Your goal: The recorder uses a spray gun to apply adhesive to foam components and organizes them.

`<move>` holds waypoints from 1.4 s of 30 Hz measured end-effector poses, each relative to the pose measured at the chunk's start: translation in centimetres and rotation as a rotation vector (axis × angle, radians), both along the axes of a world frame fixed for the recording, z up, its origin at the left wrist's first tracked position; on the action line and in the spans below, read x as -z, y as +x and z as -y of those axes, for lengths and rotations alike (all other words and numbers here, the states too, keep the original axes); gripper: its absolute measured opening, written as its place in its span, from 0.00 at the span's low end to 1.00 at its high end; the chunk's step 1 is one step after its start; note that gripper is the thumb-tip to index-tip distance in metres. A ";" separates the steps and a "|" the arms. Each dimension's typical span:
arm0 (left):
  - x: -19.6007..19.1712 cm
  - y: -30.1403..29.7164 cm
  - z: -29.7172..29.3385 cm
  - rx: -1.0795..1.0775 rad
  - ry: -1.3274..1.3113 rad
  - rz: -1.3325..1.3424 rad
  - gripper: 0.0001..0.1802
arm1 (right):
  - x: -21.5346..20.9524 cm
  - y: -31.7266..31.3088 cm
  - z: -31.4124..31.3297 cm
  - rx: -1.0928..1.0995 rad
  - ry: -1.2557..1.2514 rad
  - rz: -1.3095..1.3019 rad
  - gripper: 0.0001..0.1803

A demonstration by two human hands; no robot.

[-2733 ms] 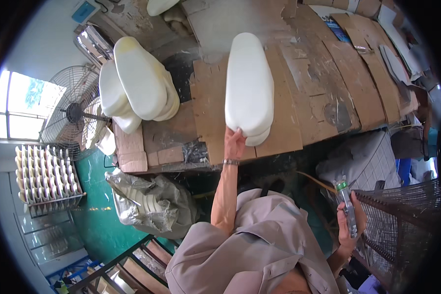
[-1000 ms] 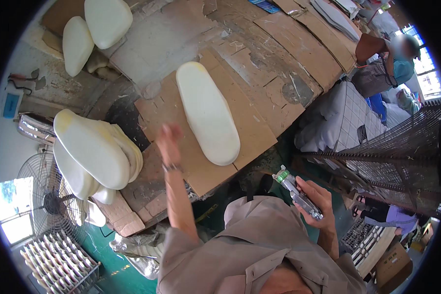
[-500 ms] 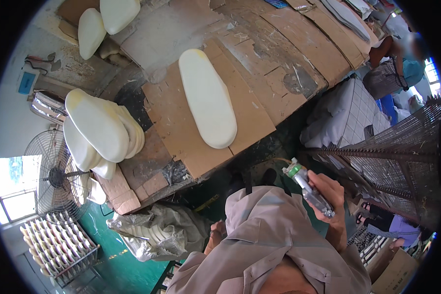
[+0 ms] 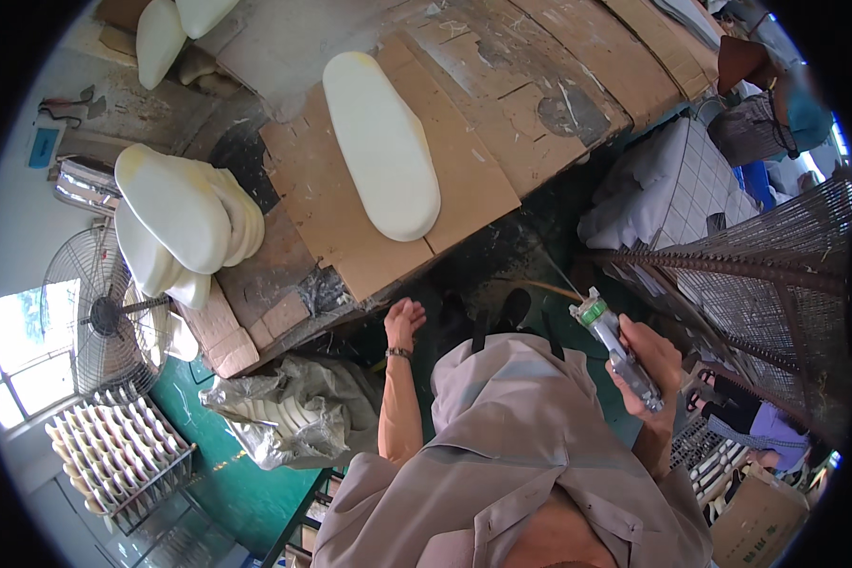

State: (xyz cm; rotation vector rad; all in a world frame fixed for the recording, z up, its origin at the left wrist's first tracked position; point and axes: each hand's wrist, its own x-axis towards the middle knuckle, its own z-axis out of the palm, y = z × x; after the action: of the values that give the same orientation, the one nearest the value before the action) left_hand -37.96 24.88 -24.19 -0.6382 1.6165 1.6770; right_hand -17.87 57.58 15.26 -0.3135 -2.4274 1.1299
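Left hand [image 4: 403, 320] is now hanging empty w/ fingers loosely open below the desk [image 4: 350, 256] edge, having let go of the long white foam pad [image 4: 381, 144] lying flat on cardboard, while right hand [image 4: 648, 364] is still gripping the spray tool [image 4: 617, 352].

The left arm is being held out forward from the shoulder, bare below the elbow, a band being worn at the wrist. The left hand [image 4: 404, 320] is being kept loose, fingers curled, nothing being gripped. The right arm is being bent up at the side, the right hand [image 4: 649, 364] being clenched tight.
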 end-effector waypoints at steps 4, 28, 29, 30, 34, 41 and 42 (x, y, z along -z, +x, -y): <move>-0.8 -3.0 -3.9 -0.125 0.161 -0.049 0.22 | 0.4 1.4 -0.6 -0.153 -0.124 0.024 0.27; 0.8 -7.4 -9.1 -0.337 0.474 -0.162 0.26 | 0.3 4.5 -2.6 -0.291 -0.183 0.200 0.31; 0.8 -7.5 -9.0 -0.329 0.471 -0.161 0.26 | 0.7 4.5 -2.7 -0.302 -0.191 0.182 0.31; 0.8 -7.5 -8.9 -0.321 0.467 -0.159 0.26 | 1.1 4.8 -2.9 -0.303 -0.195 0.188 0.31; 1.0 -7.9 -9.4 -0.338 0.476 -0.154 0.26 | 0.5 6.2 -3.7 -0.222 -0.132 0.272 0.38; 0.9 -8.4 -9.1 -0.320 0.423 -0.143 0.26 | 0.0 6.0 -4.6 -0.225 -0.144 0.265 0.34; 0.8 -8.7 -9.1 -0.294 0.401 -0.144 0.26 | -0.1 5.4 -4.4 -0.224 -0.140 0.261 0.34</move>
State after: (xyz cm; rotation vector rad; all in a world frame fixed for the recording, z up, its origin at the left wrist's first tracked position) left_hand -46.62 33.96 -25.03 -0.5795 1.2653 2.2298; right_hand -12.48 62.01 15.32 -0.2506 -2.6677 1.4394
